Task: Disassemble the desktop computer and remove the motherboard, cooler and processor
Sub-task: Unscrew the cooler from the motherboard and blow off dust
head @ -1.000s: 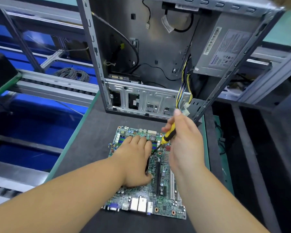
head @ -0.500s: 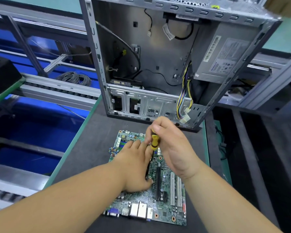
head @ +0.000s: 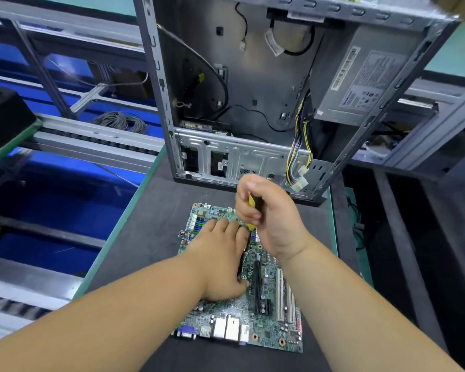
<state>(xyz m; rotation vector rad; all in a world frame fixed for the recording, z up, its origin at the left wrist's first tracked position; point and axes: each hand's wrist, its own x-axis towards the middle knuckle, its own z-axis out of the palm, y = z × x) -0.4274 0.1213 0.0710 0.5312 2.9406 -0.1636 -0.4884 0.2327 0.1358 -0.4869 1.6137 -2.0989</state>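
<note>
A green motherboard [head: 269, 318] lies flat on the dark work mat [head: 145, 237], in front of the open computer case [head: 253, 103]. My left hand [head: 220, 264] lies over the board's middle and hides what is under it; a black edge shows beside its fingers. My right hand [head: 271, 221] grips a yellow-and-black screwdriver [head: 251, 210] held upright, its tip pointing down at the board just right of my left fingers. The cooler and the processor cannot be made out.
The case stands upright at the mat's far edge, with a grey power supply [head: 360, 76] at its upper right and a bundle of yellow and black cables [head: 298, 162] hanging down. A conveyor rail [head: 91, 140] and a wire coil [head: 121, 122] lie left.
My right hand has moved left and turned the screwdriver from slanted to upright over the board. My left hand has stayed on the board.
</note>
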